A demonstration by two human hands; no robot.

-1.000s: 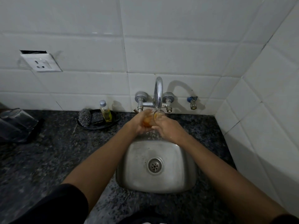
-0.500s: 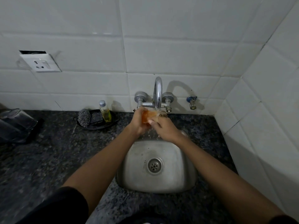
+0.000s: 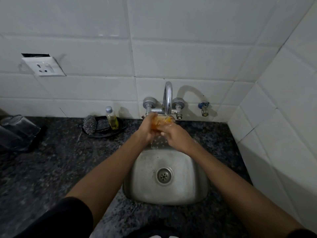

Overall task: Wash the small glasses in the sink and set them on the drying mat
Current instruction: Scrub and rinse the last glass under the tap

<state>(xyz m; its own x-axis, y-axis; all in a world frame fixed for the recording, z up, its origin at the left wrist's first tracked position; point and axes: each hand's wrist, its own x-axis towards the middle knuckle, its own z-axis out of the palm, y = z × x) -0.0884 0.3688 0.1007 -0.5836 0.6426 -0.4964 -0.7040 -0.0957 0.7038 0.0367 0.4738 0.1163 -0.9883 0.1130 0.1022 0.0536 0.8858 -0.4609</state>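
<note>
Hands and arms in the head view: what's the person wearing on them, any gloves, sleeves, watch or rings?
No gloves: the left hand and right hand are bare, as are both forearms. A short black sleeve covers the left upper arm, and a sliver of dark fabric shows at the right arm's lower edge. No watch, bracelet or rings are visible, though the fingers are partly hidden.

dim, grey cast | tap [image 3: 167, 98] shadow on tiles | wide-angle edge bending

Glass [image 3: 160, 122] lifted higher since a second ago, now right beneath the spout [image 3: 167, 107], left hand [image 3: 145, 130] wrapped further round it, right hand [image 3: 175, 134] shifted underneath, water spilling below
</note>
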